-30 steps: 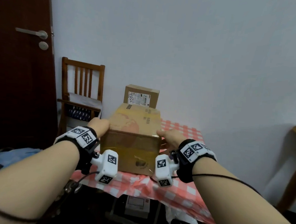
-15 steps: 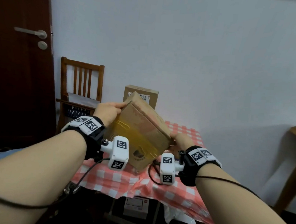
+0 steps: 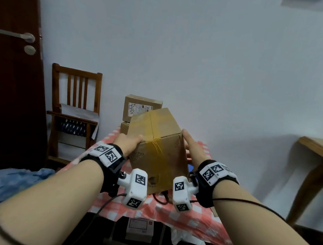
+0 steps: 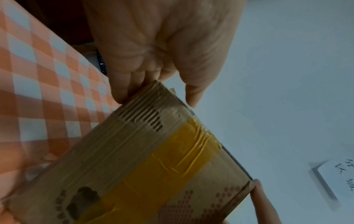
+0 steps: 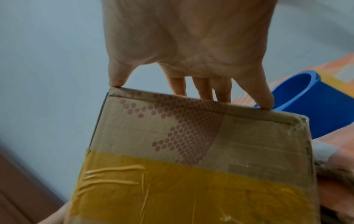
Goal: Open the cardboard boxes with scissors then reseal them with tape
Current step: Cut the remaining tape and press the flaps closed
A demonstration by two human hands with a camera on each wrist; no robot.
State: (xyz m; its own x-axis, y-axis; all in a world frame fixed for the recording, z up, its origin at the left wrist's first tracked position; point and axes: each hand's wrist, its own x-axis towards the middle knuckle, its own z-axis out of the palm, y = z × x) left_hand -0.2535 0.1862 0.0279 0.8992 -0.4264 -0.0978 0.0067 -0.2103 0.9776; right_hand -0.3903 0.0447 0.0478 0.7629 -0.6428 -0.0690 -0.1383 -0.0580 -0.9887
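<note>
I hold a brown cardboard box [image 3: 161, 147] with a band of yellow tape, tilted up on its near lower edge over the red-checked table [image 3: 169, 213]. My left hand [image 3: 128, 142] grips its upper left corner, thumb on the top face and fingers behind the edge [image 4: 153, 53]. My right hand [image 3: 191, 145] presses flat on the right side with straight fingers [image 5: 191, 45], the thumb tip at the top corner. The taped face [image 4: 153, 166] [image 5: 191, 151] points toward me. No scissors are in view.
Two smaller cardboard boxes [image 3: 142, 109] are stacked at the table's far end. A blue ring-shaped object [image 5: 306, 103] lies on the cloth right of the box. A wooden chair [image 3: 74, 104] and dark door [image 3: 11, 73] stand left, another wooden table [image 3: 319, 152] right.
The box was lying flat between my hands; I tipped it up on its left side, then turned it so it stands tilted on end. My left hand rose and came back down.
</note>
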